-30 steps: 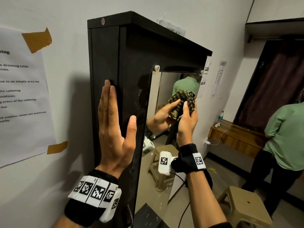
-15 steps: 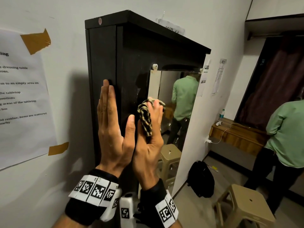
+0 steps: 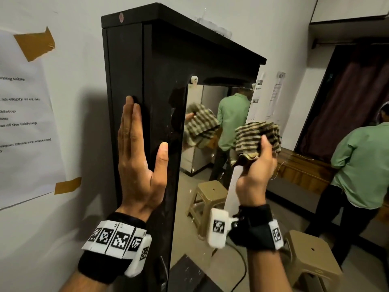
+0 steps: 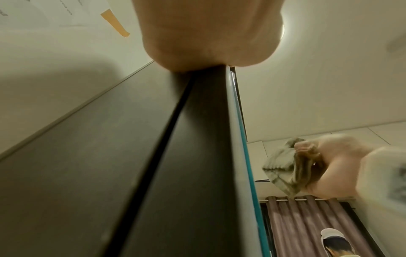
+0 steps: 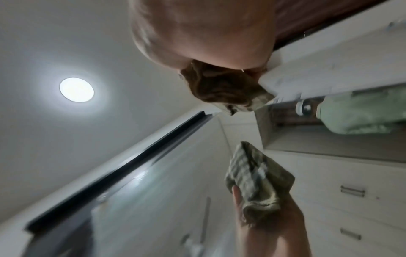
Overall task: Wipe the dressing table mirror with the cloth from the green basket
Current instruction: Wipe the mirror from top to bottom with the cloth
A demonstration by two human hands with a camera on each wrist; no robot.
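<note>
A tall black dressing-table cabinet point(image 3: 130, 64) stands against the wall, its mirror point(image 3: 202, 165) facing right. My left hand point(image 3: 136, 157) lies flat against the cabinet's black side panel, fingers straight, thumb on the front edge. My right hand point(image 3: 255, 171) grips a bunched checked cloth point(image 3: 257, 138) a short way off the glass, to the right of the mirror. The cloth's reflection point(image 3: 200, 127) shows in the mirror. In the left wrist view the cloth point(image 4: 283, 168) is blurred beside the mirror edge point(image 4: 243, 139). In the right wrist view the cloth point(image 5: 222, 88) sits under my palm.
Paper sheets point(image 3: 21, 114) are taped to the wall on the left. A person in a green shirt point(image 3: 362, 165) stands at the right by a wooden counter point(image 3: 303, 171). A tan plastic stool point(image 3: 311, 262) sits on the floor near my right arm, with a cable beside it.
My right hand has swung the cloth from the mirror's left edge out to the right and off the glass. The left hand stays flat on the cabinet side.
</note>
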